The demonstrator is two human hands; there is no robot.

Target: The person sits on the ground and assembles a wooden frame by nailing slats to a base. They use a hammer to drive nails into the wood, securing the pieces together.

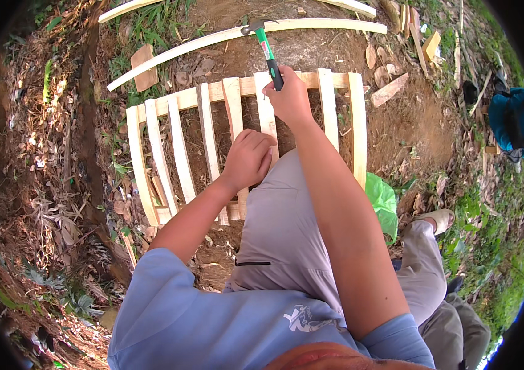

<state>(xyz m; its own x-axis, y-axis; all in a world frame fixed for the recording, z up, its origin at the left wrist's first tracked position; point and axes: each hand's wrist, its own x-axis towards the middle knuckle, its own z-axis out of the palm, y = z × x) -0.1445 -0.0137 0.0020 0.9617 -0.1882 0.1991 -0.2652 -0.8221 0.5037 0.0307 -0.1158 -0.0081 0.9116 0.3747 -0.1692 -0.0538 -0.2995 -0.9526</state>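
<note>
My right hand (289,98) is closed round the black grip of a claw hammer (268,52) with a green handle. The hammer's dark head points away from me, over a long pale wooden strip beyond the frame. Under my hands lies a slatted wooden frame (182,154), with several upright slats joined by rails at the far and near ends. My left hand (249,157) rests with curled fingers near a middle slat (267,117), beside my knee. What its fingers hold, if anything, is hidden. My knee covers part of the frame's near right side.
A long curved wooden strip (200,44) lies beyond the frame. A green plastic bag (383,203) sits to the right near my sandalled foot (440,220). Wood offcuts (431,46) are at the far right, and a teal bag-like item (514,120) at the right edge. Leaf litter covers the left.
</note>
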